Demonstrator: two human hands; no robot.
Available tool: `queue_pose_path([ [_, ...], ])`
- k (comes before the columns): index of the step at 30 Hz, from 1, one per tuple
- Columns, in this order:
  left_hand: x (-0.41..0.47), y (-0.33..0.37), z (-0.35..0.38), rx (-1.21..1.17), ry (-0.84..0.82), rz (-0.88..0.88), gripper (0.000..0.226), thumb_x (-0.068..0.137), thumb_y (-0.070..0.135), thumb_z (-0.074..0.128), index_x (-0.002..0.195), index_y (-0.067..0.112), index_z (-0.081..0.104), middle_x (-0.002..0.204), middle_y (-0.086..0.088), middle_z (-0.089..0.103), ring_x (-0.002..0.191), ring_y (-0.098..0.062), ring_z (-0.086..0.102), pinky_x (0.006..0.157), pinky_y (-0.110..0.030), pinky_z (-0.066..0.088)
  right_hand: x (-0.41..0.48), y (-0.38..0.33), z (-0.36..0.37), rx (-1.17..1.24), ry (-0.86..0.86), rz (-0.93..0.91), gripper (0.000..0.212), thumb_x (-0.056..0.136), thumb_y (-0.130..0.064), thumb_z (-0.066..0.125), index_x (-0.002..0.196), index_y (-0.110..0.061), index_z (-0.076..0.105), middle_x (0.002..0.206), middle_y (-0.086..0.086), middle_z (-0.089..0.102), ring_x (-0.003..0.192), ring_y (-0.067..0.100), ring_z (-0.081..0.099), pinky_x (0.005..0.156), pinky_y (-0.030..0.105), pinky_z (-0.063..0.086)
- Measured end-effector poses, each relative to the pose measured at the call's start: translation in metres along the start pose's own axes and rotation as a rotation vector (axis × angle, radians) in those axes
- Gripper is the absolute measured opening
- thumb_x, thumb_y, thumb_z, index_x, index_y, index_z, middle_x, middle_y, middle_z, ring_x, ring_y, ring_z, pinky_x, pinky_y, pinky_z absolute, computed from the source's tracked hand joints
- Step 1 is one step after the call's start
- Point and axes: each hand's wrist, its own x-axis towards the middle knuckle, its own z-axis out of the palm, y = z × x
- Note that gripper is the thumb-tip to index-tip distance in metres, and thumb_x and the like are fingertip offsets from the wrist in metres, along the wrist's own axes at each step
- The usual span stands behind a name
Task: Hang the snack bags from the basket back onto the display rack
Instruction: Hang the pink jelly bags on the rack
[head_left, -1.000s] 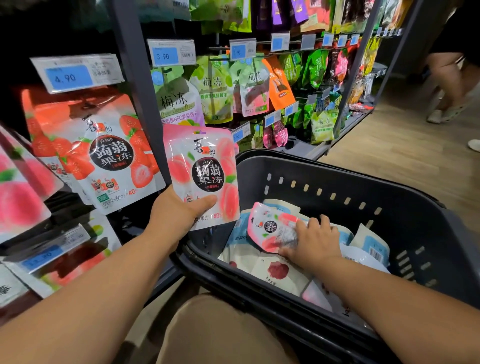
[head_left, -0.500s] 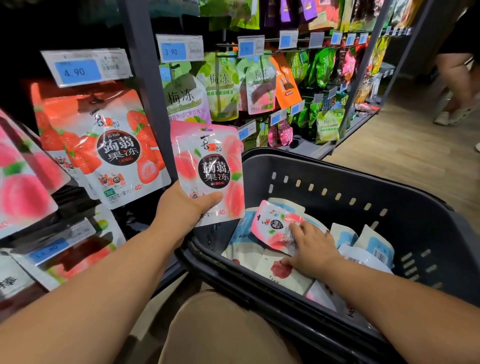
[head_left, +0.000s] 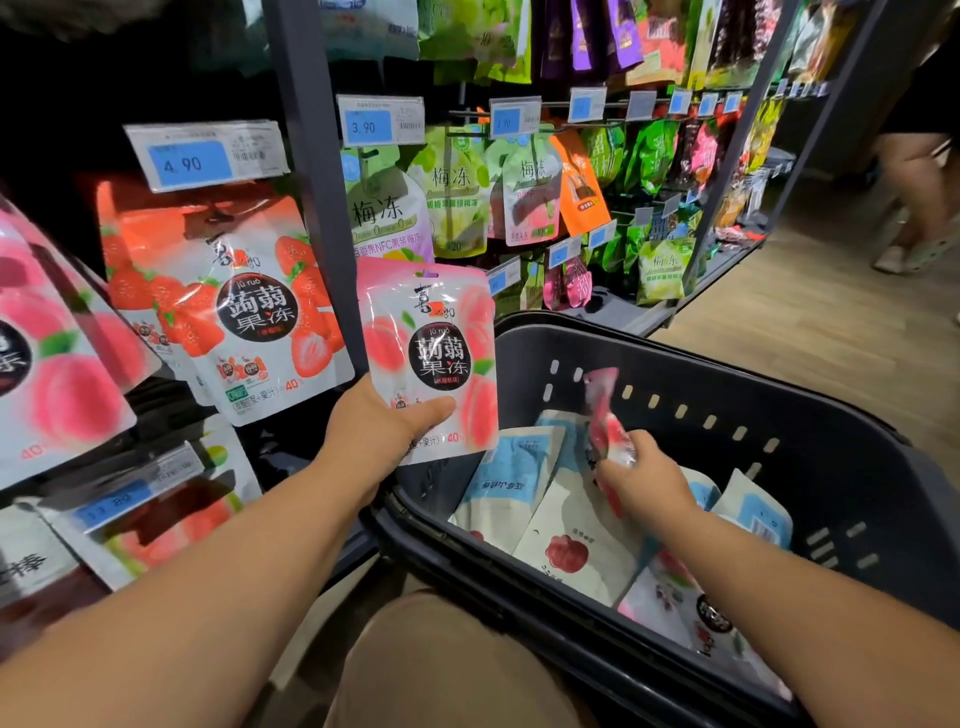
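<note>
Left hand grips pink peach-printed jelly pouch upright beside rack; right hand pinches small pink-red snack bag above dark plastic basket.

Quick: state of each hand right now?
Left hand: holding the peach jelly bag upright.
Right hand: holding a pink snack bag over the basket.
</note>
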Motion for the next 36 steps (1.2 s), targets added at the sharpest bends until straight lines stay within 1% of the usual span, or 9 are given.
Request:
queue_pose_path([
  [2,-0.001,0.001,0.0,-0.003,-0.007,-0.006,0.031,0.073,0.022,0.087,0.099,0.025,0.071,0.09,0.005,0.077,0.087,-0.016,0.072,0.079,-0.035,0.056,0.003,-0.003,-0.007,0.304,0.009,0.125,0.027,0.089,-0.02,0.061,0.113,-0.023,0.049,0.092,0.007,0.063,0.081,0.026,0.065,0.071,0.044,0.058],
  [8,-0.007,0.004,-0.001,-0.026,-0.015,-0.018,0.026,0.074,0.021,0.086,0.095,0.025,0.071,0.088,0.004,0.077,0.081,-0.015,0.071,0.072,-0.03,0.054,-0.002,-0.01,-0.03,1.135,-0.203,0.364,0.015,0.094,-0.015,0.055,0.108,-0.01,0.054,0.087,0.014,0.066,0.071,0.029,0.066,0.057,0.037,0.054],
  [11,-0.011,0.005,-0.002,-0.061,-0.013,-0.035,0.031,0.073,0.021,0.087,0.101,0.023,0.072,0.091,0.004,0.077,0.085,-0.016,0.072,0.077,-0.032,0.055,-0.006,-0.025,-0.041,1.336,-0.33,0.307,0.049,0.078,-0.021,0.07,0.123,-0.006,0.056,0.113,0.021,0.07,0.105,0.04,0.065,0.095,0.055,0.049],
  [14,-0.016,0.009,-0.003,-0.102,-0.012,-0.049,0.034,0.073,0.019,0.086,0.103,0.022,0.071,0.093,0.004,0.077,0.085,-0.016,0.07,0.077,-0.03,0.053,-0.014,-0.043,-0.046,1.437,-0.497,0.193,0.104,0.038,-0.021,0.095,0.133,-0.008,0.054,0.128,0.022,0.063,0.116,0.043,0.062,0.101,0.061,0.044],
  [23,-0.034,0.031,-0.023,-0.19,-0.024,-0.012,0.039,0.074,0.014,0.085,0.11,0.019,0.069,0.096,0.004,0.077,0.091,-0.014,0.073,0.08,-0.027,0.057,-0.05,-0.103,-0.047,1.291,-0.677,-0.079,0.115,0.017,-0.011,0.099,0.124,-0.006,0.058,0.113,0.023,0.07,0.1,0.04,0.069,0.071,0.056,0.06],
  [26,-0.046,0.041,-0.038,-0.239,-0.013,0.015,0.029,0.077,0.007,0.081,0.1,0.02,0.071,0.089,0.006,0.078,0.084,-0.01,0.073,0.065,-0.015,0.053,-0.059,-0.118,-0.044,1.19,-0.767,-0.212,0.1,0.026,-0.007,0.097,0.119,-0.004,0.06,0.111,0.024,0.07,0.09,0.038,0.072,0.069,0.049,0.061],
  [31,-0.06,0.051,-0.078,-0.22,0.005,0.037,0.031,0.075,0.015,0.084,0.103,0.017,0.071,0.089,0.005,0.077,0.082,-0.012,0.074,0.075,-0.024,0.054,-0.064,-0.145,-0.018,1.039,-0.8,-0.294,0.1,0.04,-0.011,0.097,0.128,0.0,0.051,0.119,0.032,0.064,0.093,0.039,0.07,0.076,0.047,0.061],
  [34,-0.068,0.051,-0.105,-0.171,0.041,0.034,0.047,0.066,0.031,0.09,0.105,0.015,0.069,0.081,0.008,0.074,0.072,-0.011,0.069,0.07,-0.025,0.052,-0.078,-0.17,0.001,1.004,-0.806,-0.31,0.074,0.06,-0.003,0.082,0.126,0.003,0.05,0.114,0.031,0.066,0.089,0.037,0.071,0.071,0.044,0.061],
  [36,-0.073,0.049,-0.123,-0.161,0.053,0.041,0.031,0.073,0.022,0.087,0.097,0.016,0.068,0.072,0.01,0.073,0.068,-0.008,0.069,0.064,-0.019,0.052,-0.087,-0.186,0.016,0.992,-0.801,-0.304,0.067,0.066,0.0,0.083,0.125,0.0,0.051,0.108,0.028,0.069,0.085,0.035,0.072,0.066,0.041,0.061],
])
